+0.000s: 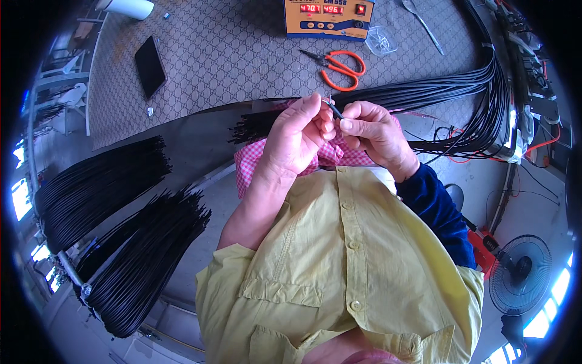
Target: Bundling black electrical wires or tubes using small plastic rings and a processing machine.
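Observation:
Between my hands, just off the near edge of the table, is the end of a black cable with thin wires coming out of its tip. My right hand is closed around the cable, thumb and forefinger pinching it close to the end. At the tip, my left hand pinches the thin wire ends between thumb and forefinger, its other fingers curled. The wires are too small to make out fully. Beyond my hands lie orange-handled scissors with dark blades. A long bundle of black cables runs along the table edge on the right.
At the far side stands an orange and blue soldering station, beside a small clear dish and tweezers. A phone lies on the left of the patterned tabletop. More cable bundles hang at left; a fan stands right.

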`<action>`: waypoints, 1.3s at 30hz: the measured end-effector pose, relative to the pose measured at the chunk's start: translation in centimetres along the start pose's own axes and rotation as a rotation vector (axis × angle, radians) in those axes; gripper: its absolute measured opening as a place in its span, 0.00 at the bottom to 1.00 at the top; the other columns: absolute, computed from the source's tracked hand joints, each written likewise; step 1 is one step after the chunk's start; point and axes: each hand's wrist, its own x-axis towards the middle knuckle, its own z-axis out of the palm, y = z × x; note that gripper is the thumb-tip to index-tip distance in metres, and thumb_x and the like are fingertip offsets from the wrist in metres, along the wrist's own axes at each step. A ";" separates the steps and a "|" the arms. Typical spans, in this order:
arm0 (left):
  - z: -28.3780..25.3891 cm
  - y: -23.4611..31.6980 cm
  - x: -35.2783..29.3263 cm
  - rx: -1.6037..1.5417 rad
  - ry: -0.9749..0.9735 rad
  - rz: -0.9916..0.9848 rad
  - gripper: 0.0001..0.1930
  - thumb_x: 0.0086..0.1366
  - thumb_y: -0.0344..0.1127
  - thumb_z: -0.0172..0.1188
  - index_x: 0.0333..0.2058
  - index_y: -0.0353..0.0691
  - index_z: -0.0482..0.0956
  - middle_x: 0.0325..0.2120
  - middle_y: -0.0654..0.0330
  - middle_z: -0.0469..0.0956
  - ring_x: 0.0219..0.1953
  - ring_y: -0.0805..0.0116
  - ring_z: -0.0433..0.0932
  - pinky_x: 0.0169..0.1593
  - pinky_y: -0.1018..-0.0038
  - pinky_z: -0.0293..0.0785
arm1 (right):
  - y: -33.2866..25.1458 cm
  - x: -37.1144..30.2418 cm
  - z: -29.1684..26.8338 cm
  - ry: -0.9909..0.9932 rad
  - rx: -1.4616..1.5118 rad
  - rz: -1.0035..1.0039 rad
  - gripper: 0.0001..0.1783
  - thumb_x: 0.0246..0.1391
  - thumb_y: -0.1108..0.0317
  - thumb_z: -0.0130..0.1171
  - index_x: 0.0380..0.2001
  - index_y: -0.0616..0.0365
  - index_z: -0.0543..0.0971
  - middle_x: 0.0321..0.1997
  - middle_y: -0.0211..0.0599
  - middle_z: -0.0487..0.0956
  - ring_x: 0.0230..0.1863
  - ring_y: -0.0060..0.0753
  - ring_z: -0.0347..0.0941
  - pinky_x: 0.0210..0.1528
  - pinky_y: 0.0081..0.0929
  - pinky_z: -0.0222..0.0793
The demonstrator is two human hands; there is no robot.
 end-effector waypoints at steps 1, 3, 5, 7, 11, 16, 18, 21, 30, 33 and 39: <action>0.1 0.0 0.0 0.003 0.001 0.000 0.13 0.62 0.40 0.47 0.28 0.36 0.72 0.22 0.61 0.72 0.24 0.73 0.68 0.28 0.79 0.64 | 0.1 0.1 -0.1 -0.002 0.002 -0.003 0.04 0.45 0.74 0.58 0.24 0.60 0.73 0.19 0.29 0.71 0.17 0.16 0.61 0.15 0.12 0.50; 0.3 0.0 0.0 0.010 0.002 0.000 0.13 0.62 0.39 0.46 0.28 0.36 0.72 0.22 0.61 0.72 0.24 0.74 0.68 0.28 0.79 0.64 | 0.0 0.0 0.0 -0.006 0.008 -0.002 0.04 0.45 0.74 0.58 0.24 0.60 0.72 0.19 0.30 0.71 0.17 0.17 0.62 0.15 0.12 0.51; 0.2 -0.1 0.0 0.019 -0.003 0.009 0.12 0.62 0.38 0.46 0.29 0.35 0.72 0.23 0.61 0.72 0.24 0.74 0.68 0.28 0.79 0.64 | -0.3 0.0 0.2 -0.014 0.014 0.004 0.04 0.45 0.74 0.58 0.24 0.60 0.73 0.19 0.30 0.72 0.17 0.17 0.63 0.16 0.12 0.53; 0.2 -0.1 -0.1 0.052 0.024 0.029 0.10 0.62 0.37 0.47 0.31 0.35 0.72 0.23 0.61 0.72 0.24 0.75 0.68 0.29 0.80 0.65 | -0.2 0.1 -0.1 0.007 -0.008 -0.029 0.04 0.44 0.75 0.59 0.23 0.61 0.73 0.19 0.30 0.72 0.18 0.16 0.64 0.16 0.11 0.55; 0.6 -0.5 -0.7 0.214 0.147 0.096 0.08 0.61 0.32 0.49 0.35 0.33 0.71 0.25 0.60 0.72 0.26 0.76 0.69 0.31 0.81 0.66 | 0.0 0.7 -0.9 0.084 -0.193 -0.174 0.06 0.40 0.79 0.60 0.22 0.61 0.73 0.20 0.29 0.73 0.19 0.15 0.66 0.19 0.10 0.60; 1.3 -1.3 -1.2 0.492 0.219 0.269 0.08 0.57 0.27 0.53 0.37 0.32 0.71 0.28 0.58 0.74 0.26 0.77 0.71 0.31 0.83 0.69 | 0.3 0.9 -0.6 0.228 -0.428 -0.345 0.07 0.38 0.81 0.61 0.21 0.61 0.72 0.20 0.27 0.73 0.22 0.13 0.68 0.24 0.10 0.65; 1.5 -1.5 -1.1 0.523 0.255 0.320 0.08 0.57 0.26 0.53 0.36 0.32 0.71 0.28 0.59 0.74 0.25 0.77 0.72 0.30 0.83 0.69 | 0.6 1.0 -0.6 0.246 -0.488 -0.397 0.08 0.38 0.80 0.61 0.21 0.61 0.72 0.20 0.26 0.73 0.23 0.12 0.68 0.25 0.11 0.66; 1.8 -1.7 -0.9 0.525 0.300 0.358 0.08 0.57 0.27 0.53 0.36 0.32 0.71 0.27 0.59 0.75 0.24 0.78 0.72 0.28 0.84 0.69 | 1.0 0.9 -0.7 0.268 -0.561 -0.475 0.08 0.37 0.80 0.62 0.21 0.61 0.72 0.21 0.26 0.72 0.23 0.12 0.67 0.25 0.11 0.65; 1.6 -1.1 -0.8 0.472 0.328 0.382 0.07 0.57 0.27 0.52 0.35 0.33 0.72 0.25 0.60 0.75 0.24 0.77 0.72 0.29 0.83 0.69 | 0.4 0.9 -0.1 0.196 -0.645 -0.418 0.06 0.41 0.76 0.61 0.24 0.62 0.74 0.21 0.25 0.70 0.19 0.12 0.63 0.20 0.12 0.59; 1.6 -0.8 -0.9 0.477 0.321 0.378 0.06 0.57 0.27 0.52 0.34 0.33 0.72 0.24 0.60 0.75 0.24 0.77 0.72 0.29 0.83 0.68 | -0.9 0.7 0.1 0.043 -0.482 -0.103 0.06 0.46 0.72 0.58 0.28 0.63 0.75 0.17 0.24 0.69 0.18 0.12 0.62 0.18 0.10 0.56; 1.9 -1.0 -0.7 0.387 0.331 0.362 0.06 0.57 0.28 0.53 0.33 0.32 0.73 0.24 0.60 0.75 0.24 0.78 0.72 0.29 0.84 0.68 | 0.3 1.1 -0.1 0.099 -0.387 -0.347 0.04 0.45 0.75 0.58 0.26 0.63 0.75 0.19 0.25 0.72 0.19 0.12 0.63 0.19 0.10 0.57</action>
